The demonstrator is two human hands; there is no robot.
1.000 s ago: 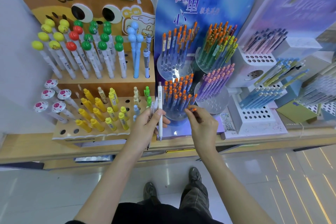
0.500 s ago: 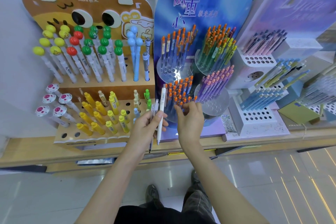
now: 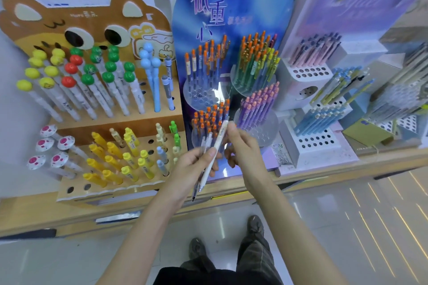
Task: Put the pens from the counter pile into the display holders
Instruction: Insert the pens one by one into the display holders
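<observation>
The left hand (image 3: 196, 165) grips a white pen (image 3: 216, 144) together with a few clear pens (image 3: 204, 144), just in front of the round clear holder (image 3: 195, 139) on the worktop (image 3: 27, 210). The right hand (image 3: 242, 149) pinches the upper end of the white pen.

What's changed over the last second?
The right hand left the orange-capped pens, after releasing one there, and moved left to the top of the white pen; grip unclear. The left hand still holds that pen with others; displays unchanged.
</observation>
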